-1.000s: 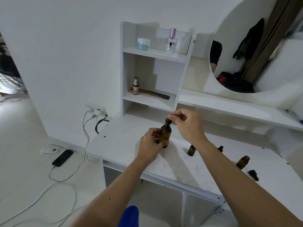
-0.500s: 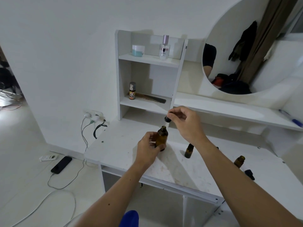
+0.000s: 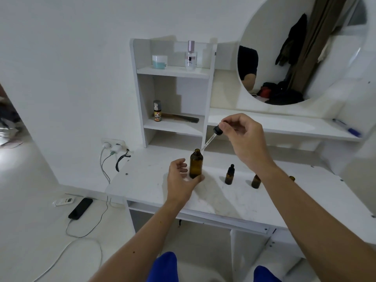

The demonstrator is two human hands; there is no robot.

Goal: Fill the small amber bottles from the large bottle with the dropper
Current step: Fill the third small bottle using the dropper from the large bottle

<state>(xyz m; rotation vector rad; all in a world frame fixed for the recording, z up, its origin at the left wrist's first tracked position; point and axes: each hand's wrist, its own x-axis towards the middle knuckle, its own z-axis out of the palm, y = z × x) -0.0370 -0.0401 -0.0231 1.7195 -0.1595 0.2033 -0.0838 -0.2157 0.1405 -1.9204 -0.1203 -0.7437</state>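
Large amber bottle (image 3: pixel 196 163), uncapped and upright on the white desk (image 3: pixel 154 180), near its left end. The left hand (image 3: pixel 181 180) curls loosely around the bottle's base, thumb touching its lower right side, fingers spread open and apart from the glass on the left. The right hand (image 3: pixel 243 137) is raised above and to the right, pinching the black bulb of the dropper (image 3: pixel 211 138) between thumb and fingertips; the glass pipette slants down-left, its tip just beside the bottle's mouth. To the right stand a capped small bottle (image 3: pixel 229 175) and an open small bottle (image 3: pixel 256 181), the latter partly hidden by the right forearm.
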